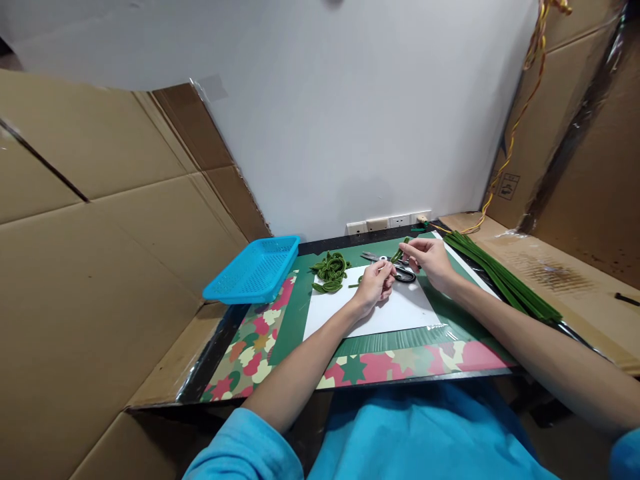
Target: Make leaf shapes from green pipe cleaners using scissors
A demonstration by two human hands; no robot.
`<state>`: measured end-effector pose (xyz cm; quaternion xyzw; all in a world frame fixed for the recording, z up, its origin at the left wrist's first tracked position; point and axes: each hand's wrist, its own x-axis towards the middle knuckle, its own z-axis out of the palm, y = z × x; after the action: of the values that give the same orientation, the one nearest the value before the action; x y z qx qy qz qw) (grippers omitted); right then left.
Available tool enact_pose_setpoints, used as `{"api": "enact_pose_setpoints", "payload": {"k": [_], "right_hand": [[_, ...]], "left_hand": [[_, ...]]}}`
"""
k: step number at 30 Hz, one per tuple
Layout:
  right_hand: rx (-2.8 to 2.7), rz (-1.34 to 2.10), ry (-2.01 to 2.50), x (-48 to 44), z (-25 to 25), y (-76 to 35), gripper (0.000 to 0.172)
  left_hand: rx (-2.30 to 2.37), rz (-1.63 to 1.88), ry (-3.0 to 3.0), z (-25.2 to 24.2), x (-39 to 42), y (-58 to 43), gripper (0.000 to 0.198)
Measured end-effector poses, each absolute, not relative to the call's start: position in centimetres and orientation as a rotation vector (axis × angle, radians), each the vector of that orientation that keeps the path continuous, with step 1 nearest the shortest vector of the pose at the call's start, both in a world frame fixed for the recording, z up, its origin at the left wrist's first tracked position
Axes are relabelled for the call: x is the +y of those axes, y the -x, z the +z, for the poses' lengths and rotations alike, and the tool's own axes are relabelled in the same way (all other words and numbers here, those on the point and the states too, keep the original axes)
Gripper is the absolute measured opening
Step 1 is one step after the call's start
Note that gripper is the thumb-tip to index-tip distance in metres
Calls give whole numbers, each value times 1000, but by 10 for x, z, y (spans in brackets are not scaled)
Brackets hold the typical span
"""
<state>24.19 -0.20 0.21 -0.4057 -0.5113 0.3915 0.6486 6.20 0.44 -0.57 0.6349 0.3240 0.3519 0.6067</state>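
Between my two hands runs a green pipe cleaner (397, 256), bent into a narrow shape over the white sheet. My left hand (376, 283) pinches its lower end, fingers curled together. Its upper part is gripped by thumb and fingertips of my right hand (425, 259). Just behind and below the hands lie black-handled scissors (405, 275), partly covered, their blades pointing left. A short green piece (356, 285) rests on the paper beside my left hand, half hidden. Further left sits a pile of looped green pipe cleaner pieces (331, 268).
A blue basket (250, 270) stands at the table's left edge. Long green pipe cleaners (505, 277) lie bundled at the right. The white sheet (380, 320) lies on a green mat. Cardboard walls (100, 267) flank the table; sockets (377, 225) and a yellow cable (511, 147) are behind.
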Motion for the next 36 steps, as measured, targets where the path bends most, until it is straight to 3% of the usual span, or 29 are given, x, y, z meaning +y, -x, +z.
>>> {"api": "enact_pose_setpoints", "payload": {"k": [12,24,36], "right_hand": [[-1207,919,942,-8,4,-233,50],[-1218,889,948,-9,3,-231,48],[-1208,838,957,-11,3,-228,46]], "left_hand": [[1041,1098,-1923,-1,-8,-58,24],[1075,1048,-2131,-3,-6,-56,48],[1110,1018,-2183,-5,-4,-58,49]]}}
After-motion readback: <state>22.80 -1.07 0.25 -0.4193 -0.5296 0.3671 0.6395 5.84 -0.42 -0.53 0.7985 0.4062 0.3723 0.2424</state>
